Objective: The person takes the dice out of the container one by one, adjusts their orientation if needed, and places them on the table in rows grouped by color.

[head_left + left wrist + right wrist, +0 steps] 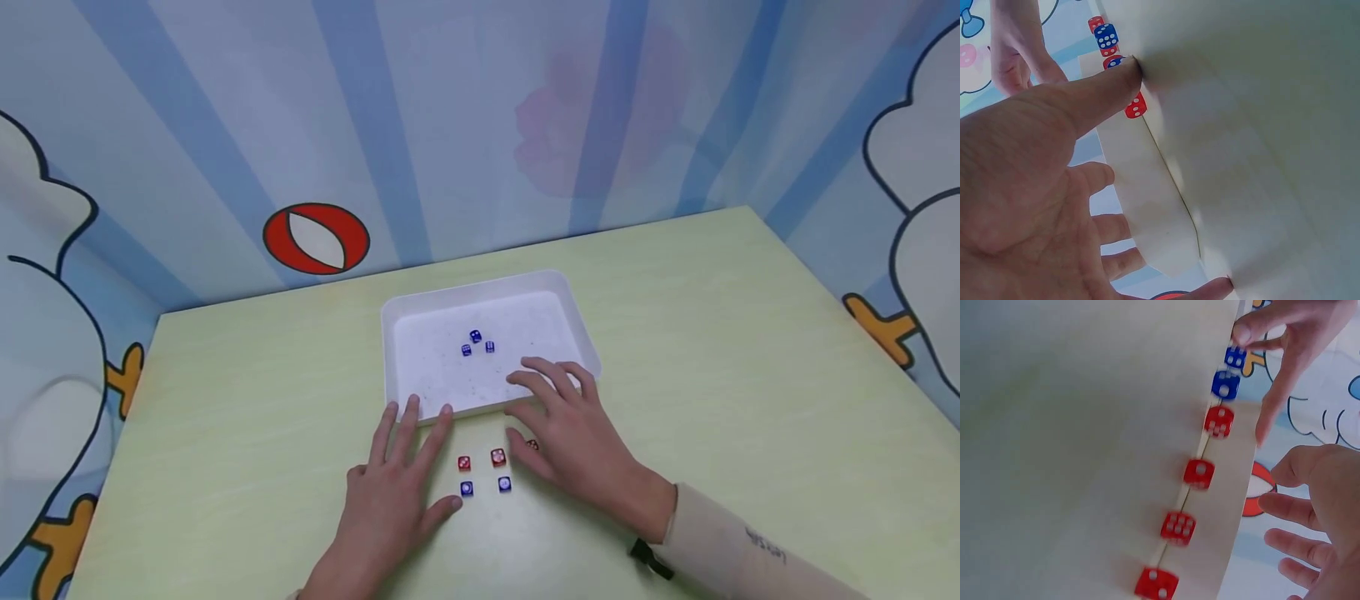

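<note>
My left hand lies spread, its fingertips by the near left rim of the white tray. Its thumb tip is right beside a blue die; I cannot tell if they touch. Another blue die sits to the right. Behind these two are a red die and a second red die. My right hand hovers with loosely bent fingers over the tray's near right side, partly hiding a further die. In the right wrist view, several red dice stand in a line, apart from the right fingers.
Inside the tray are three blue dice, grouped near its middle. The pale green table meets a blue striped wall panel behind, with more printed panels at both sides. A black strap end hangs by the right cuff.
</note>
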`<state>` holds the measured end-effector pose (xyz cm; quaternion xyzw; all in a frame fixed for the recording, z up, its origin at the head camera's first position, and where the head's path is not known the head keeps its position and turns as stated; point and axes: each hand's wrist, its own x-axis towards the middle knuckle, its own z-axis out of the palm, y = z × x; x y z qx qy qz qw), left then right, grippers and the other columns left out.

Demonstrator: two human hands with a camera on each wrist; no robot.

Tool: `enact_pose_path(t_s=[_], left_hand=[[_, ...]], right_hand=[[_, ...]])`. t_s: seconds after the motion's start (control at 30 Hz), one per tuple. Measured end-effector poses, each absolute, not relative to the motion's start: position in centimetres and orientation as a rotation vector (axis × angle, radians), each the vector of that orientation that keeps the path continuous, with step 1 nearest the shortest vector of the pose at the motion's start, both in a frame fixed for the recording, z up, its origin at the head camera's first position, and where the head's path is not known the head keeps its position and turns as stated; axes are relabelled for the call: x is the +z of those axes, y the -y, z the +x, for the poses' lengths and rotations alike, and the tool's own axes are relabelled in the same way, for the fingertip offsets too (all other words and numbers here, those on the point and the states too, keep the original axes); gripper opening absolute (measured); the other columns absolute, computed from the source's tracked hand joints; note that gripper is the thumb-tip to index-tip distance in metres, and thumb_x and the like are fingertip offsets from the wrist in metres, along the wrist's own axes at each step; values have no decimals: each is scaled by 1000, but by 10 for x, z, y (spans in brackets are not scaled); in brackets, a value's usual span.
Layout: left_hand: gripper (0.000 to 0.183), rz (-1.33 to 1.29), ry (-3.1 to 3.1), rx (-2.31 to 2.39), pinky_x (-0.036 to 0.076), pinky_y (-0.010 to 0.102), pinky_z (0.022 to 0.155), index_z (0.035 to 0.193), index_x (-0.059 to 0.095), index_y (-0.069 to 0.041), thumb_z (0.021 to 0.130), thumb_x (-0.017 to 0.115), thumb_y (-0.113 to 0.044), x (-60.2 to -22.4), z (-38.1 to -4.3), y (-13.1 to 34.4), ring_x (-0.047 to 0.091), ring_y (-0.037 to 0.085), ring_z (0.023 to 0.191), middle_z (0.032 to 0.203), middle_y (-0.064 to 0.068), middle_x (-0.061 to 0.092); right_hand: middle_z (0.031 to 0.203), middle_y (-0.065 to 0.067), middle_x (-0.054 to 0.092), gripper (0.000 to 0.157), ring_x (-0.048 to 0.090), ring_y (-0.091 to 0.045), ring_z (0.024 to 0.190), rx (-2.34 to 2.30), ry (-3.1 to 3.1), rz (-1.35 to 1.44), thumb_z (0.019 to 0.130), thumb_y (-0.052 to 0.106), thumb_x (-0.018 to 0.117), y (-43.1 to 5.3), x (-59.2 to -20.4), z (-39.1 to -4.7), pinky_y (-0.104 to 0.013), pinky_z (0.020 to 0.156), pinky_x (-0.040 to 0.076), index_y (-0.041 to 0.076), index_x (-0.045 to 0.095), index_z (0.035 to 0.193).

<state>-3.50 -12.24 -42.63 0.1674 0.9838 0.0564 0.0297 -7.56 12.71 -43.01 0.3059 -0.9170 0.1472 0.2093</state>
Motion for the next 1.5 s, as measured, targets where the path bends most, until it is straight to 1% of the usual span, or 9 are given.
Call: enact_pose_path(t_s=[0.1, 0.3, 0.53, 0.73, 1.0, 1.23, 1.4, 1.5], left_hand=[[100, 525, -3037, 191, 59, 65, 76, 167, 35, -27, 85, 84, -57, -426, -35, 122, 24, 43, 158, 173, 16, 27], [101, 551, -3047, 193, 58, 64, 76, 168, 34, -26, 85, 84, -56, -424, -36, 120, 23, 43, 158, 174, 16, 25], [101, 540, -3040, 190, 58, 65, 76, 168, 33, -26, 86, 84, -57, -422, -37, 119, 22, 44, 159, 174, 16, 24], [100, 535, -3038, 183, 58, 64, 76, 167, 35, -26, 85, 84, -57, -423, -36, 119, 23, 43, 158, 174, 16, 25], [101, 527, -3040, 186, 58, 64, 75, 167, 35, -26, 84, 84, -58, -427, -35, 123, 24, 44, 158, 173, 17, 26], [101, 546, -3037, 175, 58, 63, 75, 168, 33, -26, 86, 82, -59, -430, -33, 125, 23, 44, 158, 174, 16, 25], [101, 551, -3047, 163, 59, 62, 74, 168, 34, -25, 86, 82, -58, -428, -35, 125, 24, 44, 158, 173, 17, 26], [101, 549, -3047, 166, 59, 62, 73, 167, 34, -25, 86, 83, -58, -427, -35, 125, 25, 44, 158, 173, 17, 26]], right_hand=[[130, -8, 67, 14, 50, -34, 140, 386, 2552, 819, 93, 25, 74, -131, -429, -82, -57, 110, 37, 16, 77, 103], [132, -11, 66, 15, 50, -35, 140, 352, 2563, 757, 95, 22, 70, -138, -426, -101, -59, 112, 36, 13, 76, 105], [137, -13, 64, 16, 48, -35, 140, 330, 2606, 727, 98, 21, 68, -136, -424, -121, -59, 114, 34, 12, 76, 107], [139, -13, 63, 18, 48, -34, 140, 296, 2640, 711, 101, 22, 65, -128, -423, -135, -58, 114, 34, 13, 78, 110], [146, -11, 60, 26, 46, -34, 144, 247, 2783, 655, 103, 30, 68, -112, -425, -150, -57, 118, 33, 16, 79, 123], [145, -10, 60, 26, 46, -33, 142, 239, 2835, 625, 103, 31, 70, -107, -429, -156, -57, 118, 33, 18, 80, 122], [149, -11, 59, 27, 46, -33, 143, 254, 2875, 620, 103, 32, 69, -103, -429, -161, -57, 117, 34, 19, 80, 124], [151, -11, 58, 25, 46, -33, 143, 274, 2898, 607, 103, 31, 70, -101, -429, -164, -58, 118, 34, 21, 81, 122]])
